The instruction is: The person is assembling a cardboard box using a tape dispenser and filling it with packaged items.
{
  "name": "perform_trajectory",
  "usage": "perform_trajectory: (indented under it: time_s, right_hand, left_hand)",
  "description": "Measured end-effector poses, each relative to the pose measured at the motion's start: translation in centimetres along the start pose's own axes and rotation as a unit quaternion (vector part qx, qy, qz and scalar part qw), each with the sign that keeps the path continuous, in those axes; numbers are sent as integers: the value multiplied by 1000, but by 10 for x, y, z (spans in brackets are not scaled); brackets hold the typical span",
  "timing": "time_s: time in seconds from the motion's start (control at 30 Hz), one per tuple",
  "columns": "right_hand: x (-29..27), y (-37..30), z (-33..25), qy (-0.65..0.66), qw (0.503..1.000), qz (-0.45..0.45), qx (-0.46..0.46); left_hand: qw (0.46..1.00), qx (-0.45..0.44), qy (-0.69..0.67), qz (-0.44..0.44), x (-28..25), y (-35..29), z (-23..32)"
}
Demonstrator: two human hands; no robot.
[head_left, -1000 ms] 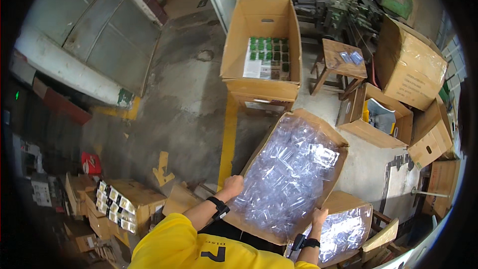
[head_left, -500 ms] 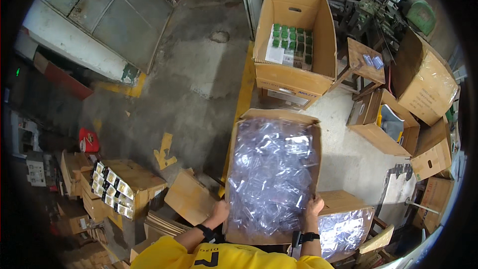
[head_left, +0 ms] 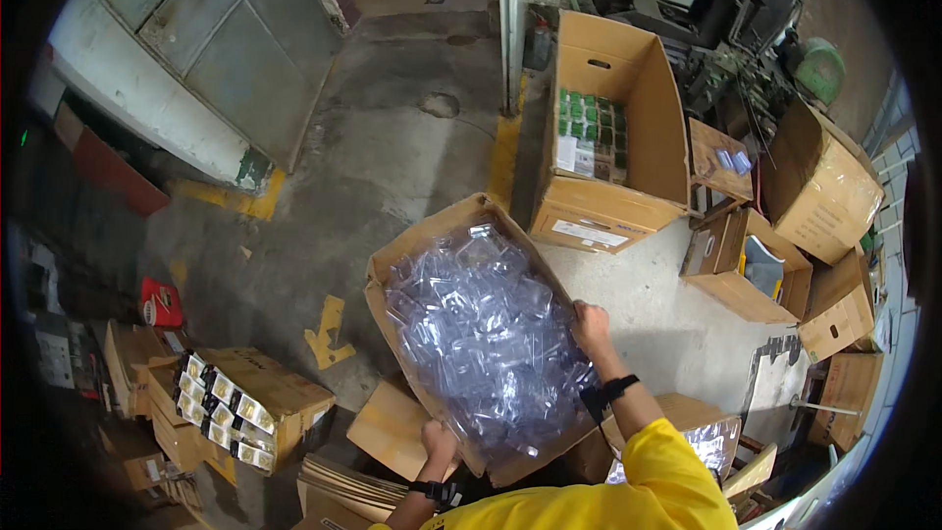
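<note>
My left hand (head_left: 441, 444) is closed on the near left edge of an open cardboard box (head_left: 424, 238). Gripping the right edge, further up, is my right hand (head_left: 591, 328), its fingers curled over the rim. The box sits turned, with its far end towards the left. A heap of clear plastic clamshell packs (head_left: 481, 324) fills it. Both wrists wear black bands. Partly behind my right arm, a second carton of clear plastic packs (head_left: 708, 444) stands at the lower right.
Beyond stands a tall open carton (head_left: 599, 211) with rows of green-topped packs inside. A wooden stool (head_left: 711, 152) and more cartons (head_left: 822, 182) line the right. At left, packs with black-and-white cards (head_left: 226, 402) lie on a carton. Flattened cardboard (head_left: 353, 486) leans near my left arm.
The held box has turned counterclockwise, its far end swinging left. My right hand has moved up and forward with its edge. My view has shifted slightly.
</note>
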State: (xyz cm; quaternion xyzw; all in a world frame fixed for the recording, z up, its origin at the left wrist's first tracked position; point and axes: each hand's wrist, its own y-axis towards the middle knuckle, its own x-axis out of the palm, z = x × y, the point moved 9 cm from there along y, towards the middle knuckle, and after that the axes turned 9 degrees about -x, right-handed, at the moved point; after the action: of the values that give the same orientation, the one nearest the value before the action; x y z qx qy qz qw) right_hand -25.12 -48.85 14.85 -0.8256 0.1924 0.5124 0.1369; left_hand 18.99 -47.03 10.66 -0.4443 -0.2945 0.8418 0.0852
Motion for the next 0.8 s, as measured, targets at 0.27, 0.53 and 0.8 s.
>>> perform_trajectory:
  time_s: [0.27,0.53,0.8]
  right_hand:
    - [13,137,-80,-11,999,-24,-37]
    - [62,290,-141,14,997,-38,-66]
    - [104,434,-117,91,996,13,11]
  left_hand:
    - [999,-13,-27,43,-79,110,69]
    - [993,-61,-17,96,-151,240,143]
    - [979,-120,60,151,-158,365,236]
